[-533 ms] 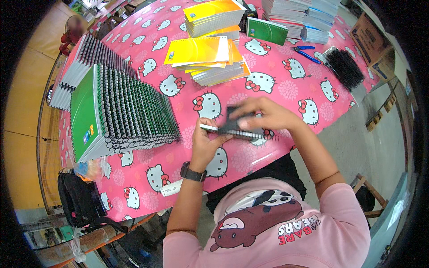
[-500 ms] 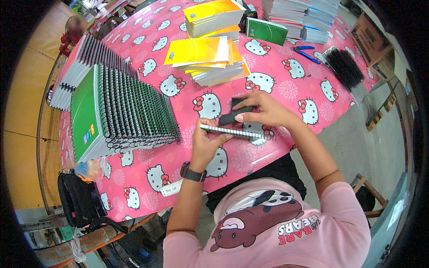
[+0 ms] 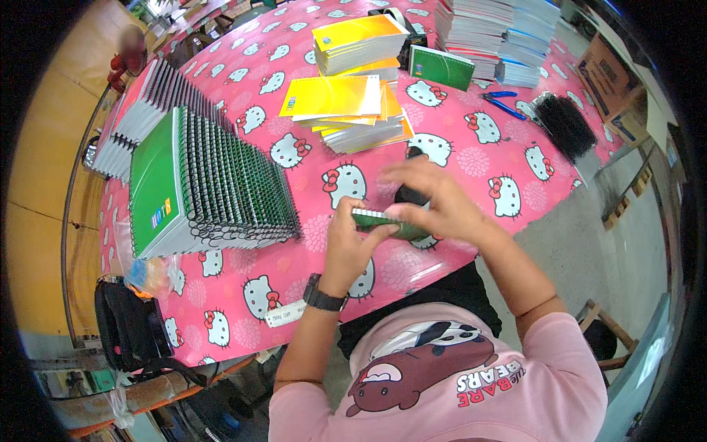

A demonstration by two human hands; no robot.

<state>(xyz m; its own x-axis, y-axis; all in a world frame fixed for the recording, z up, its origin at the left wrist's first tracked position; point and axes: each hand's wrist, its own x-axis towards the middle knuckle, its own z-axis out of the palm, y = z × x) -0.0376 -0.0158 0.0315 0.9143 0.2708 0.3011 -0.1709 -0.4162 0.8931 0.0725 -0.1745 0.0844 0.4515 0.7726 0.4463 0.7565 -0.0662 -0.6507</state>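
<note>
My left hand [image 3: 352, 247] is closed round a small green notebook [image 3: 377, 219] with white page edges, its thumb along the near side. The notebook is tipped up on edge above the table's near side. At its right end is my right hand [image 3: 434, 199], with the thumb by the notebook and the fingers blurred by motion. Between thumb and fingers shows a dark block-like object [image 3: 410, 195], part of it sticking out past the fingertips. Its exact kind is hidden.
Left stand rows of green spiral-bound notebooks [image 3: 228, 184]. Ahead are stacks of yellow notebooks [image 3: 331, 97] and a green notebook [image 3: 442, 68]. Blue-handled pliers [image 3: 504, 103] and black binding coils [image 3: 563, 125] lie right, near cardboard boxes [image 3: 610, 70]. A white strip [image 3: 286, 314] lies near my left wrist.
The notebook has turned from its coiled edge to show more green cover. My right hand and the dark object have swung right and closer to the notebook's end.
</note>
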